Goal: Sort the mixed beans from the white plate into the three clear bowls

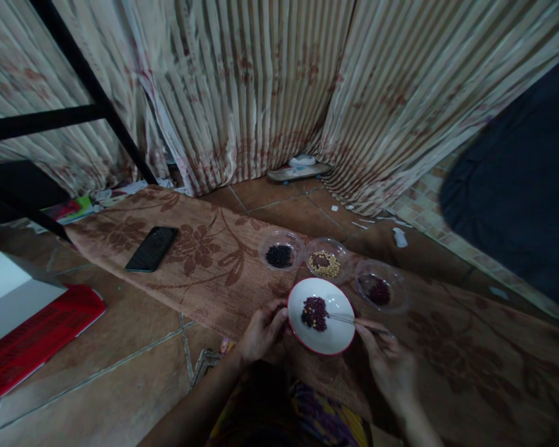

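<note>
One bowl [338,299] is holding beans [313,315] at nine o'clock from my right hand [391,363], whose closed fingers are pointing a thin tool [342,319] lengthwise at them; my left hand [263,329] is pinching the nine-o'clock rim.

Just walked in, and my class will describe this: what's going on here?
A person's left hand holds a white bowl by its rim, while the right hand holds a thin utensil, its end inside the bowl. There sits a bean pile, mostly dark red with some yellow. Beyond stand three clear bowls: black beans at left, yellow beans in the middle, dark red beans at right.
</note>
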The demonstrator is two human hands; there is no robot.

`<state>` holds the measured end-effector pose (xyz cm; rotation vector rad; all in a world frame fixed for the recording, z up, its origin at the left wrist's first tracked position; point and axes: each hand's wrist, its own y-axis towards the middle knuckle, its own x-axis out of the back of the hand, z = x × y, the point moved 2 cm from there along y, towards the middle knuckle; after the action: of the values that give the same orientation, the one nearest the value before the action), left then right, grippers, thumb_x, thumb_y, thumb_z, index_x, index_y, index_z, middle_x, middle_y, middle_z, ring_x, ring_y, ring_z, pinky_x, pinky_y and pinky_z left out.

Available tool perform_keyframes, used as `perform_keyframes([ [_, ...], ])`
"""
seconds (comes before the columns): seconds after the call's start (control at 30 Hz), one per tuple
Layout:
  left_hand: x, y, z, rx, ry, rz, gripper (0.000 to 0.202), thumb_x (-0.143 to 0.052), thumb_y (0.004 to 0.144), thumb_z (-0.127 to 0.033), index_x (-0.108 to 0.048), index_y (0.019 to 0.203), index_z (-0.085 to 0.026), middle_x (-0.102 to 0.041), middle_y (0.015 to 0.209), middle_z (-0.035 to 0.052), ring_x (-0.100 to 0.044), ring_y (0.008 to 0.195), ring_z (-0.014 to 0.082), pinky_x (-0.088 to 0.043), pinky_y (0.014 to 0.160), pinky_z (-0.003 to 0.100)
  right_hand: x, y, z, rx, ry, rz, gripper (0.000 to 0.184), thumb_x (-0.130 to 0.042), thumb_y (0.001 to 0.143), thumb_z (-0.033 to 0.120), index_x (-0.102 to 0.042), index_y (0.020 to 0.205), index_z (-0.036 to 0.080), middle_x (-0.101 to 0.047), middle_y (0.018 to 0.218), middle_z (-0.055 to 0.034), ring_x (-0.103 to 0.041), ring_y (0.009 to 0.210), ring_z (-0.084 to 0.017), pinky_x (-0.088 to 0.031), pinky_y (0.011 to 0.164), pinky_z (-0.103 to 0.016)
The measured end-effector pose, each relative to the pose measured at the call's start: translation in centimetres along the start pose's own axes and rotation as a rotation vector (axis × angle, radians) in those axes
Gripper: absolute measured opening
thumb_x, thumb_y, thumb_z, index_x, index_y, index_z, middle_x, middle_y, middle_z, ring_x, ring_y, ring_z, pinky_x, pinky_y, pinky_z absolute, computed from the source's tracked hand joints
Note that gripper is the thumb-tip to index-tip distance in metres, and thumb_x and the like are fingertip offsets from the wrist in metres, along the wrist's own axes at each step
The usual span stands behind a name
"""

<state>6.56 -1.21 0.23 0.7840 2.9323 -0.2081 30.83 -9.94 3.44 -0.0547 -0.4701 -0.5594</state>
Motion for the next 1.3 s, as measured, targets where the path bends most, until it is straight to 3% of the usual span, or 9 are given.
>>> perform_keyframes([
  [0.43, -0.1, -0.1, -0.3, 0.02, 0.004, -0.001, 0.047, -0.051, 0.093, -0.052, -0.062, 0.119, -0.015, -0.063, 0.077, 0.0026, -0.057, 0.065, 0.0133, -0.046, 0.06, 0.023, -0.2, -0.1, -0.4, 0.0, 0.023, -0.007, 0.032, -0.068, 0.077, 0.05, -0.074, 0.088, 0.02, -0.075, 0.097, -0.0086, -0.071, 0.091, -0.024, -0.055, 0.086, -0.037],
  [0.87, 0.0, -0.1, -0.1, 0.001, 0.003, 0.016, 0.043, -0.048, 0.095, -0.048, -0.061, 0.121, -0.016, -0.064, 0.081, 0.0032, -0.057, 0.068, 0.0134, -0.049, 0.066, 0.025, -0.1, -0.2, -0.6, -0.007, 0.001, 0.012, 0.031, -0.067, 0.079, 0.05, -0.074, 0.089, 0.021, -0.074, 0.1, -0.0076, -0.068, 0.097, -0.024, -0.052, 0.091, -0.038],
  [1.3, 0.1, 0.1, 0.4, 0.002, -0.008, 0.017, 0.044, -0.05, 0.095, -0.048, -0.061, 0.122, -0.015, -0.064, 0.081, 0.0027, -0.059, 0.07, 0.014, -0.05, 0.069, 0.025, 0.0, -0.4, 0.2, -0.039, 0.007, -0.027, 0.035, -0.067, 0.075, 0.052, -0.075, 0.085, 0.019, -0.076, 0.095, -0.0096, -0.07, 0.09, -0.025, -0.056, 0.082, -0.037],
])
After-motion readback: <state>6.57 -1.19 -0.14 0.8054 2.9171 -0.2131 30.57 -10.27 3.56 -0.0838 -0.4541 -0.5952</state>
